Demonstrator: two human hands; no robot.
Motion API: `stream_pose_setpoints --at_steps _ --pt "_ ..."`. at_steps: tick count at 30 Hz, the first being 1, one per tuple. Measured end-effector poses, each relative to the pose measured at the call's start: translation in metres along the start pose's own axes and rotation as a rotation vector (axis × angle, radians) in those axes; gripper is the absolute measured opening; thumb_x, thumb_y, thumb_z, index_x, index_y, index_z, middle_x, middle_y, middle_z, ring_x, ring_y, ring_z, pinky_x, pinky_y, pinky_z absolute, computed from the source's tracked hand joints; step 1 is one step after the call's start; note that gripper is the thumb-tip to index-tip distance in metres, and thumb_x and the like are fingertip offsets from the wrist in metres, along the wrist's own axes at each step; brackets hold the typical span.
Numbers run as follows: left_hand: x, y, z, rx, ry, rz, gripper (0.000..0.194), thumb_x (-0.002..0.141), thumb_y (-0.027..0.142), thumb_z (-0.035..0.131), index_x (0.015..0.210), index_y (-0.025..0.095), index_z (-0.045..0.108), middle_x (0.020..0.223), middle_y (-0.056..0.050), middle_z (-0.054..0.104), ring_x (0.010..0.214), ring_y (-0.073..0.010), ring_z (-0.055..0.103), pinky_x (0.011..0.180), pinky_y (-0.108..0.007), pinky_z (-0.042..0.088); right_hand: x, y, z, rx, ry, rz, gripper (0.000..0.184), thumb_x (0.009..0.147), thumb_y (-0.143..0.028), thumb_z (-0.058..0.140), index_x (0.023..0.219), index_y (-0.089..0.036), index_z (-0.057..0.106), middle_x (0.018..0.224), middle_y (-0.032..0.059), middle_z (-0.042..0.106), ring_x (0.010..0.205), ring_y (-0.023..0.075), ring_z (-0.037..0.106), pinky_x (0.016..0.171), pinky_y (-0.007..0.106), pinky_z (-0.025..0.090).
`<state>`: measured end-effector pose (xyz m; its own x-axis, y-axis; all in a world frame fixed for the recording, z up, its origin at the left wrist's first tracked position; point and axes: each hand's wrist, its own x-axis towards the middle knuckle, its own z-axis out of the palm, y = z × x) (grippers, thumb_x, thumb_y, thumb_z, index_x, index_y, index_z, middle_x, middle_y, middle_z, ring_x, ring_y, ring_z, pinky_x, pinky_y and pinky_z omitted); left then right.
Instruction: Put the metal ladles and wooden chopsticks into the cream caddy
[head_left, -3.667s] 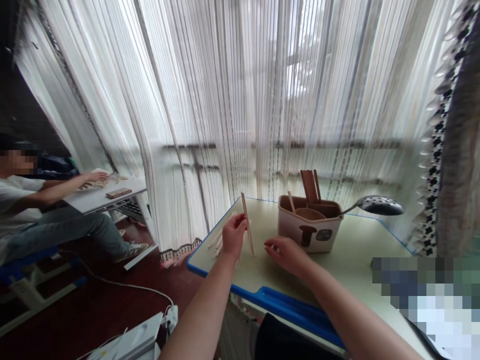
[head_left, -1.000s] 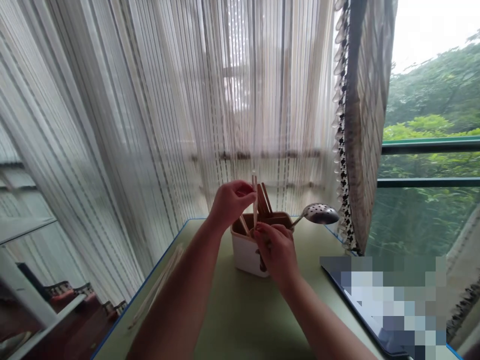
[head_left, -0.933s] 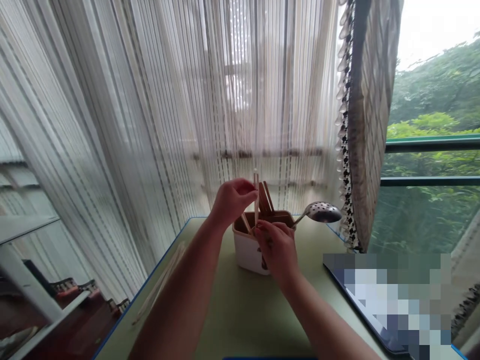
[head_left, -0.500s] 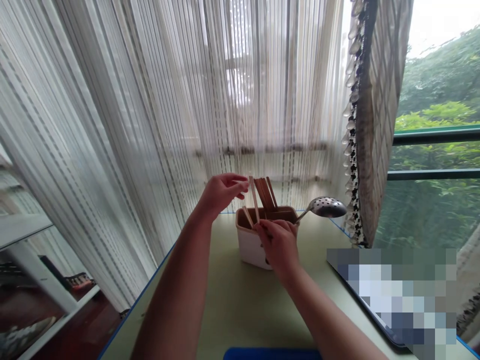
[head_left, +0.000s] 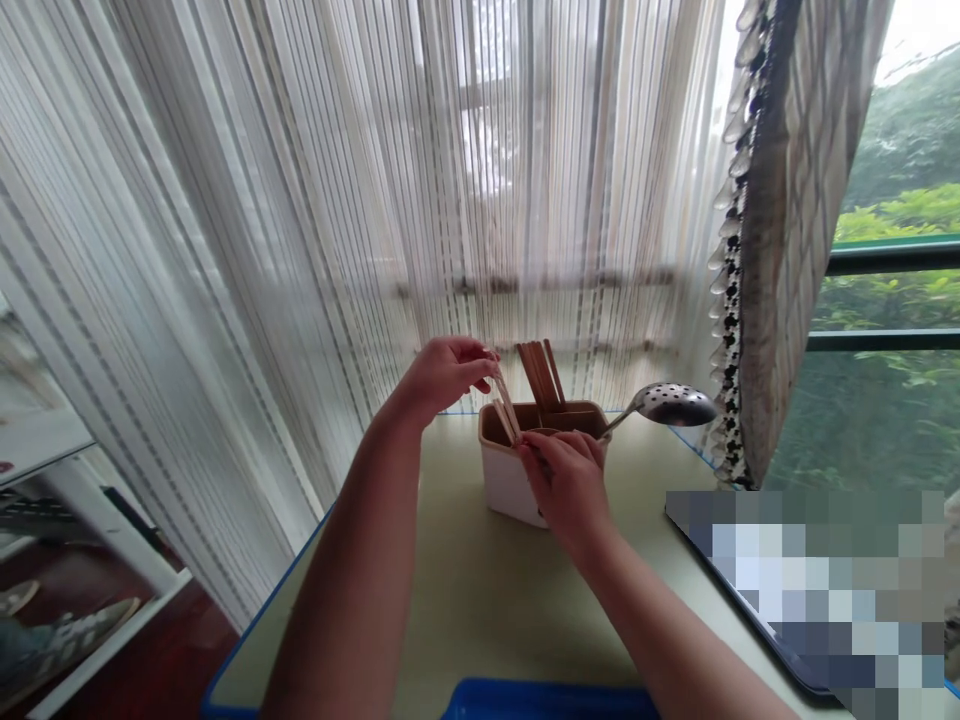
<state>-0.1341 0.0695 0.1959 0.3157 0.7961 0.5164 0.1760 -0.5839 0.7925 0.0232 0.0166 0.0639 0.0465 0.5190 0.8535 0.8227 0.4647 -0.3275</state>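
Note:
My left hand (head_left: 454, 374) is closed, with thumb and fingertips pinching the upper end of a pale chopstick (head_left: 507, 396). A second, shorter-looking pale stick leans beside it. My right hand (head_left: 568, 478) is closed around the lower ends of these pale chopsticks, over the front rim of a white utensil holder (head_left: 504, 482) with a tan rim and inner dividers. In its back compartment stand several brown chopsticks (head_left: 538, 372). A perforated metal skimmer (head_left: 675, 404) sticks out to the right of the holder. My right hand hides much of the holder's front.
The holder stands on a pale green table (head_left: 465, 600) with a blue edge. At the near edge lies a blue object (head_left: 551, 700), partly cut off. A dark-edged flat device (head_left: 757, 620), blurred out, is at the right. Striped curtains (head_left: 337, 200) hang behind; a white shelf (head_left: 142, 540) stands lower left.
My left fingers have closed on the top of the pale chopstick, which now tilts further left, nearer the other stick. The view has shifted slightly, and my right hand keeps its grip.

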Motion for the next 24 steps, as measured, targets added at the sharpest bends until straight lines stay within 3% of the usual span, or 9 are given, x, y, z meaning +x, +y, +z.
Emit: stream_pose_setpoints --at_steps 5,10,17,24 --pt "0.0014 -0.0050 -0.0026 0.054 -0.011 -0.061 0.018 0.061 0.018 0.065 0.079 0.013 0.067 0.067 -0.005 0.065 0.042 -0.0054 0.046 0.040 -0.018 0.037 -0.0027 -0.0041 -0.0032 -0.030 -0.007 -0.045 0.024 0.086 -0.028 0.050 0.105 -0.022 0.063 0.096 0.0041 0.069 0.093 0.0190 0.056 0.096 0.039 0.030" --pt "0.0021 -0.0064 -0.0004 0.058 -0.023 -0.080 0.014 0.060 0.018 0.066 0.073 0.014 0.068 0.070 -0.005 0.066 0.042 -0.0062 0.047 0.040 -0.019 0.038 -0.0060 -0.0066 -0.0044 -0.050 -0.059 -0.100 0.033 0.085 -0.028 0.050 0.117 -0.025 0.057 0.106 0.0040 0.066 0.100 0.0205 0.053 0.098 0.041 0.027" --pt "-0.0030 -0.0018 -0.0096 0.231 -0.101 -0.084 0.020 0.063 0.035 0.067 0.067 0.016 0.070 0.062 -0.005 0.067 0.041 -0.0101 0.053 0.038 -0.019 0.036 -0.0067 -0.0056 -0.0047 -0.058 -0.075 -0.086 0.032 0.085 -0.029 0.050 0.116 -0.025 0.058 0.105 0.0042 0.066 0.102 0.0207 0.052 0.099 0.041 0.026" --pt "-0.0022 -0.0014 -0.0032 0.308 -0.039 -0.022 0.019 0.066 0.033 0.063 0.061 0.015 0.069 0.055 -0.005 0.065 0.040 -0.0116 0.055 0.038 -0.019 0.038 -0.0073 -0.0064 -0.0050 -0.046 -0.067 -0.089 0.029 0.085 -0.029 0.050 0.111 -0.023 0.060 0.102 0.0039 0.067 0.100 0.0201 0.052 0.100 0.041 0.026"
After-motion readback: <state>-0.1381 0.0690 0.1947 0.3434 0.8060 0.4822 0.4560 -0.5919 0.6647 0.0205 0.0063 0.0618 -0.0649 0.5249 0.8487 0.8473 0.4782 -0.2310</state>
